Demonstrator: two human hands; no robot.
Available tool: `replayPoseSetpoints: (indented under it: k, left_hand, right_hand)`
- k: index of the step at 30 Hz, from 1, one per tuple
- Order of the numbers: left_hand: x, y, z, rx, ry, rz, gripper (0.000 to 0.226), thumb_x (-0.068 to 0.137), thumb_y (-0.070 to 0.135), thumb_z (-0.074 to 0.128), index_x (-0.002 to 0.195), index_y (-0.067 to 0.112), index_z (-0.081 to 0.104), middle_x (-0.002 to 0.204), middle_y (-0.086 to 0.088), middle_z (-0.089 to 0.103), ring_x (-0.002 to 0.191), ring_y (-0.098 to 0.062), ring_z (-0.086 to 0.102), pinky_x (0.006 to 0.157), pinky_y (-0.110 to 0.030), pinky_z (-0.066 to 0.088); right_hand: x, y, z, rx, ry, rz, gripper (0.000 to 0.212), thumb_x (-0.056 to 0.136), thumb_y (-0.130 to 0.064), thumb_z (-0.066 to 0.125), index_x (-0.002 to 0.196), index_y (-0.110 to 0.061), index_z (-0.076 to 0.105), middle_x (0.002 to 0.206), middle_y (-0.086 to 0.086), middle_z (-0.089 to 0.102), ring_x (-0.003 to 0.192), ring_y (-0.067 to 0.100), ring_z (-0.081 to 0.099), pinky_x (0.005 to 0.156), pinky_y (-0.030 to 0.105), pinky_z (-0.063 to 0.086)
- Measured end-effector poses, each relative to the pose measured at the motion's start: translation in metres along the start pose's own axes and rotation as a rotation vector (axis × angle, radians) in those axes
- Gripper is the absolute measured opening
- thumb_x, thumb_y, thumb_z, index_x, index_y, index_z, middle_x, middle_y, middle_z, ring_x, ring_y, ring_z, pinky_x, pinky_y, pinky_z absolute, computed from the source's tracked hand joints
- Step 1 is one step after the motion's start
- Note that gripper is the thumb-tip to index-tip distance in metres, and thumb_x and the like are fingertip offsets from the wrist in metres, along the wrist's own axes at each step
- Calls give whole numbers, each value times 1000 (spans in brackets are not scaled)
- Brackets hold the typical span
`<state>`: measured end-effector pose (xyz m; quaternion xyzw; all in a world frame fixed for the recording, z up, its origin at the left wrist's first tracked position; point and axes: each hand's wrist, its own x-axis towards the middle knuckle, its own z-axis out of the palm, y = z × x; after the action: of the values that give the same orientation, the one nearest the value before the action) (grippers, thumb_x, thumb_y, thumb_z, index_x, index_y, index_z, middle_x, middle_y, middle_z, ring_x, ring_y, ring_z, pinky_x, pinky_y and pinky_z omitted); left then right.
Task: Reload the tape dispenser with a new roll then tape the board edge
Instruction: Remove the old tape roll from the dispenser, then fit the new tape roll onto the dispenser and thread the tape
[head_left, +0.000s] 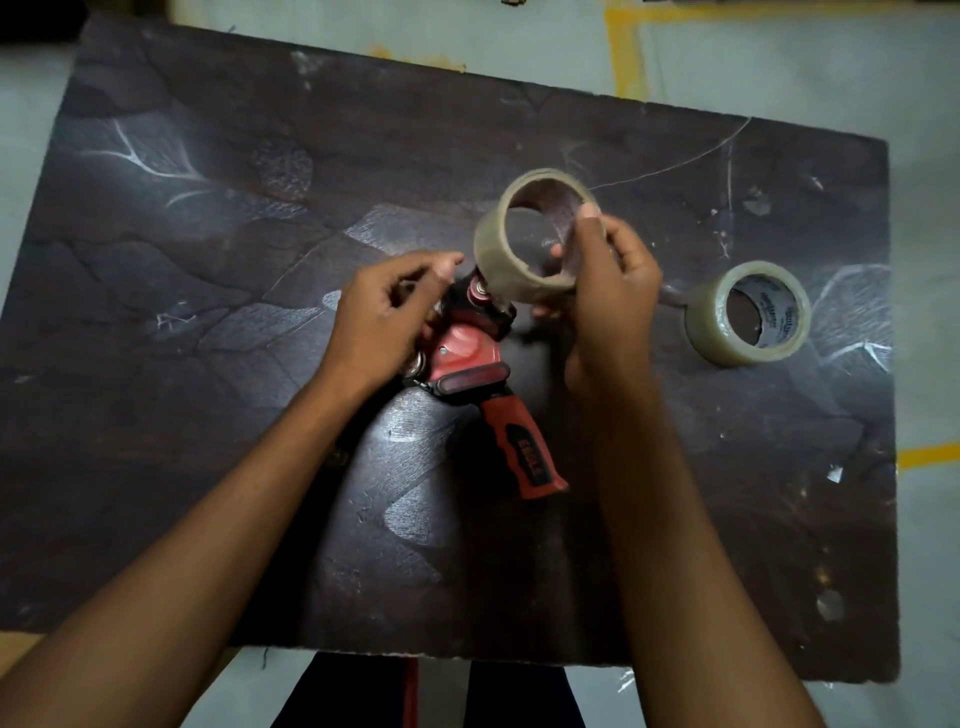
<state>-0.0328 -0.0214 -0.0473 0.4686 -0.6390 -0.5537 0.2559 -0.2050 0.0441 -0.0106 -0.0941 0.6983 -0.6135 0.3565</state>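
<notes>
Dark, scuffed wood makes up the board, which fills most of the view; its left corner runs out of frame. The left hand lies over the front of the red dispenser and hides that end; its fingers are curled loosely, and whether they grip the dispenser or only rest on it I cannot tell. The dispenser lies flat mid-board, handle toward the person. Just above it the right hand grips a nearly spent roll by its rim, thumb inside the core. Further right a fuller roll rests on the board, apart.
</notes>
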Motion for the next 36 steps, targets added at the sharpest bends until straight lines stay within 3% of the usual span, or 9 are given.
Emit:
replayPoseSetpoints:
  k: [6, 14, 18, 22, 24, 26, 31, 33, 36]
  left_hand:
    - [3, -11, 1, 71, -33, 19, 32, 91, 32, 79, 122, 27, 80, 112, 9, 82, 98, -11, 78, 90, -47, 62]
    - [8, -21, 0, 29, -67, -29, 34, 81, 49, 82, 114, 45, 80, 101, 11, 83, 74, -14, 69, 78, -46, 61]
    - [6, -22, 0, 34, -73, -24, 33, 81, 48, 82, 114, 47, 79, 104, 12, 83, 74, -10, 72, 77, -42, 59]
    - [5, -22, 3, 52, -79, -18, 38, 81, 46, 82, 119, 38, 80, 106, 12, 83, 74, 2, 71, 76, -33, 57]
    - [4, -22, 5, 68, -83, -11, 41, 82, 46, 82, 121, 33, 80, 106, 11, 83, 74, 6, 70, 76, -29, 53]
    - [4, -22, 6, 86, -86, -12, 43, 82, 48, 83, 122, 33, 80, 106, 11, 83, 75, 5, 70, 77, -28, 52]
    - [-1, -19, 12, 104, -94, -16, 47, 79, 52, 84, 122, 34, 80, 106, 12, 83, 75, -5, 73, 78, -32, 55]
    - [-4, -17, 16, 109, -100, -14, 48, 77, 55, 85, 122, 37, 80, 106, 13, 83, 73, -11, 73, 77, -35, 56]
    - [-5, -16, 20, 145, -103, 5, 49, 76, 57, 84, 121, 38, 80, 111, 14, 82, 74, -2, 69, 78, -33, 54]
  right_hand:
    - [56, -28, 15, -167, 8, 16, 5, 99, -14, 67, 100, -18, 63, 95, 8, 61, 51, 5, 66, 58, 33, 64]
    - [65, -11, 37, -139, -72, 144, 28, 102, -16, 67, 129, -7, 64, 94, -6, 59, 85, 12, 64, 72, 31, 67]
    - [42, -8, 10, -349, -140, -30, 44, 100, -19, 67, 142, -15, 55, 90, -2, 68, 76, 10, 66, 73, 35, 62]
    - [14, -11, -42, -621, -47, -234, 33, 96, -22, 68, 129, -23, 67, 93, -13, 69, 75, -3, 66, 78, 25, 59]
    - [4, -13, -70, -770, 47, -326, 32, 95, -26, 67, 127, -25, 69, 103, -8, 71, 91, 2, 67, 89, 34, 59]
    - [-2, -9, -95, -959, 171, -420, 39, 90, -30, 66, 129, -25, 67, 123, 3, 69, 118, 27, 62, 105, 51, 48]
    - [-5, 3, -135, -1204, 314, -281, 57, 84, -25, 73, 138, -18, 57, 167, 16, 32, 155, 44, 24, 119, 63, 29]
    - [-3, 11, -145, -1189, 294, -229, 50, 89, -22, 72, 137, -14, 58, 173, 17, 21, 159, 45, 16, 121, 59, 28]
    - [2, 20, -153, -1120, 297, -244, 34, 95, -17, 66, 127, -8, 65, 172, 15, 24, 155, 40, 30, 119, 46, 34]
